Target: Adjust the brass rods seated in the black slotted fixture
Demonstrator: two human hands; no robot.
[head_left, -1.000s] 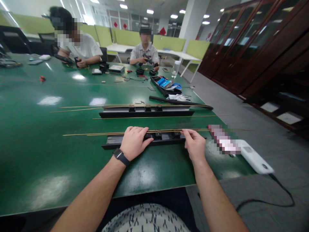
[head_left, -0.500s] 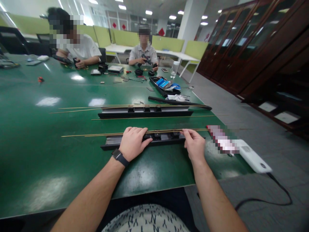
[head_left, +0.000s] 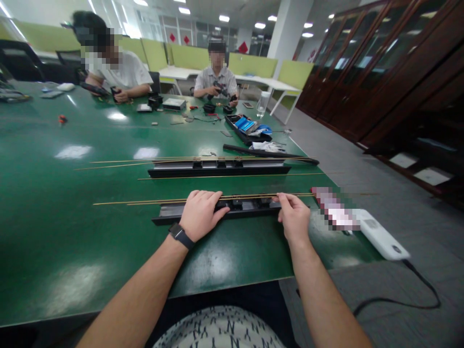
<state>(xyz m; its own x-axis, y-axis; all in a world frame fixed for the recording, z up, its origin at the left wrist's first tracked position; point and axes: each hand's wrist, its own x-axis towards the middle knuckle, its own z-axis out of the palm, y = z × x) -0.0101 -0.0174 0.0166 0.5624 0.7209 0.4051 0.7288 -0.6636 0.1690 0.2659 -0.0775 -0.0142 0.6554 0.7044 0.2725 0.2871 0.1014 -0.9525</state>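
In front of me lies a long black rail (head_left: 250,212) with a grey inner channel and small black blocks in it. Thin brass-coloured rods (head_left: 116,203) run lengthwise along its far side and stick out past both ends. My left hand (head_left: 200,215), with a dark watch at the wrist, is wrapped over the rail's left part, fingers across the rods and thumb on the near side. Near the right end, my right hand (head_left: 293,215) pinches a thin rod between thumb and fingertips. Exactly how many rods each hand touches is hidden.
Beyond lies a second black rail (head_left: 217,171) with rods, and a single rod in front of it. A phone (head_left: 331,208) and white power bank (head_left: 380,234) lie right. Farther off are a black strip (head_left: 268,151), gloves (head_left: 266,146) and a tool tray (head_left: 250,128). Two people sit opposite.
My right hand has shifted very slightly to the right along the rod, still pinching. My left hand stays in place on the rail.
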